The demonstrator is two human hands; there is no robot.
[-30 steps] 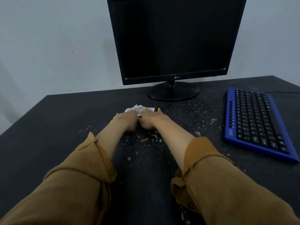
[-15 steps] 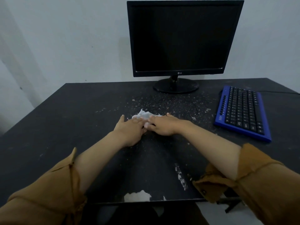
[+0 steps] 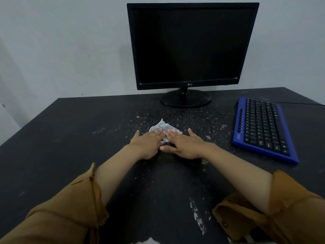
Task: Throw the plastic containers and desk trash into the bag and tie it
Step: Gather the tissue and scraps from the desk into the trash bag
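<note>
Pressing crumpled tissue (image 3: 164,127): left hand (image 3: 149,143), right hand (image 3: 185,145)

Head-worn wide-angle view, facing forward and down, close over desk (image 3: 70,138), monitor (image 3: 191,44) ahead

Desk (image 3: 70,138) is a matt black top, scuffed and gritty with crumbs (image 3: 197,120) in front of the monitor (image 3: 190,44), whose plastic foot looks glossy; keyboard (image 3: 263,127) right of it is smooth blue plastic, the tissue (image 3: 163,128) crumpled paper.
</note>
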